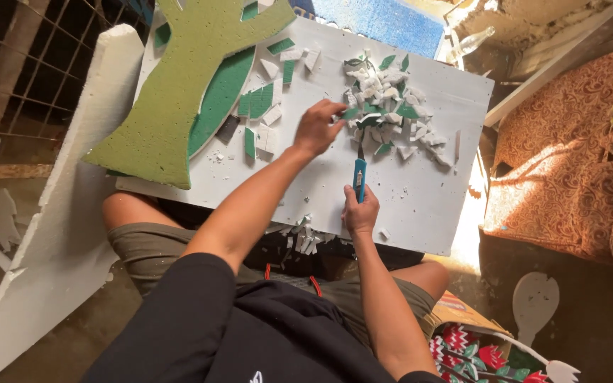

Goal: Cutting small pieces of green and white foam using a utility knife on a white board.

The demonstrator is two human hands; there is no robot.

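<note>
My right hand [360,211] grips a blue utility knife [360,176] with its blade pointing away from me, tip on the white foam board [406,191] lying across my lap. My left hand [318,126] reaches forward and pinches a piece at the edge of a pile of white and green foam scraps [391,113]. More green and white cut pieces [264,99] lie to the left of that hand.
A large green tree-shaped foam cutout [179,85] lies on the board's left. A tall white foam sheet [72,206] leans at left. An orange patterned cushion [569,163] sits to the right. Flower-painted cutouts [484,351] lie on the floor at bottom right.
</note>
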